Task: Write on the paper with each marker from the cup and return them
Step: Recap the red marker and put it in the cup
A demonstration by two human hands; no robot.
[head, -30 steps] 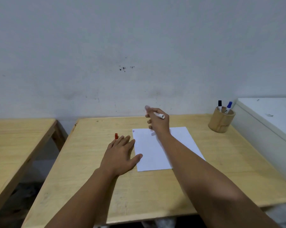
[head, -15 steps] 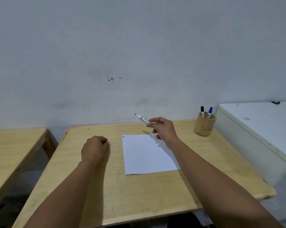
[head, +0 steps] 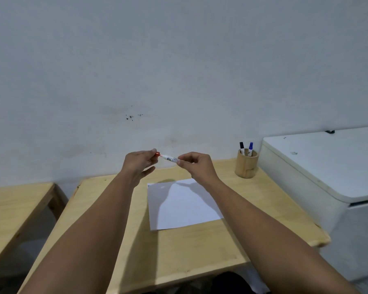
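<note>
Left hand (head: 139, 161) pinches the red cap (head: 157, 154), right hand (head: 197, 165) pinches the red marker (head: 171, 159); a misaligned push could smear ink on fingers.

Hands (head: 168, 164) apparently capping marker (head: 170, 158)

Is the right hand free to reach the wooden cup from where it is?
Probably yes. Nothing stands between the right hand and the wooden cup on its right, though its grip is busy holding the red marker.
</note>
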